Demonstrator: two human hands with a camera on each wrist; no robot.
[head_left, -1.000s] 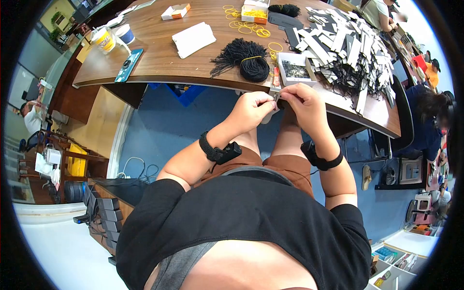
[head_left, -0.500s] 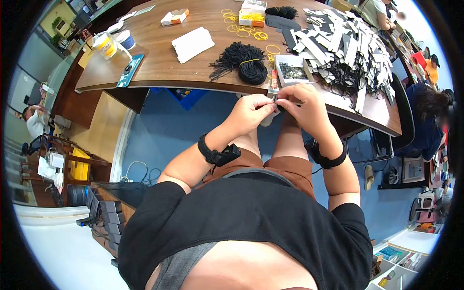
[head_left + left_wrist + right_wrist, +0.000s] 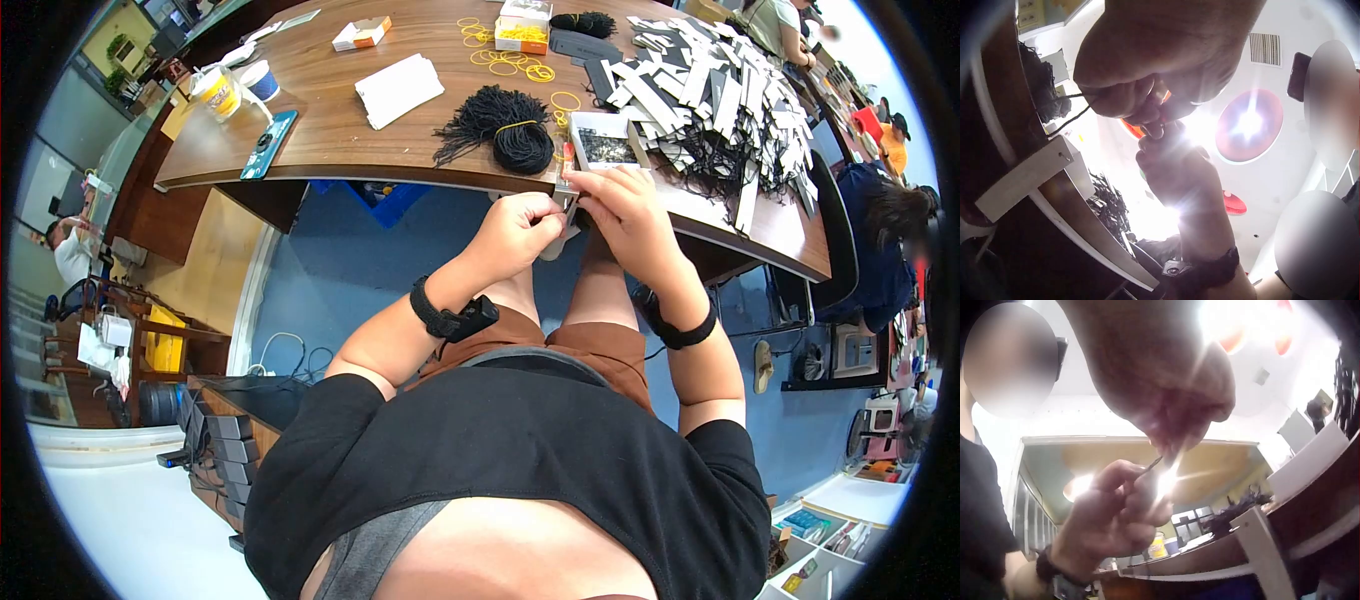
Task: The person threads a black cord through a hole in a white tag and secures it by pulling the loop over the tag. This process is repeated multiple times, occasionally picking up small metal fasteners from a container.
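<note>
Just off the table's front edge, my left hand (image 3: 525, 225) and right hand (image 3: 630, 215) meet at the fingertips. My left hand pinches a thin black cord (image 3: 1071, 120), whose strands stretch out from its fingers in the left wrist view. In the right wrist view a short dark length of cord (image 3: 1155, 464) spans the gap between both hands' fingertips, and the right fingers pinch its other end. Beside the hands a pale flat tag (image 3: 1022, 187) with a small hole juts over the table edge. The fingers hide most of the cord.
On the table (image 3: 300, 130) lie a bundle of black cords (image 3: 520, 145), a white open box (image 3: 608, 142), a heap of black and white tags (image 3: 710, 90), yellow rubber bands (image 3: 510, 65) and a white sheet (image 3: 400, 92). A phone (image 3: 270, 145) and cups (image 3: 215, 92) are at left.
The right hand has shifted slightly up toward the table edge, its fingers now above the left fingertips. The left hand stays nearly in place.
</note>
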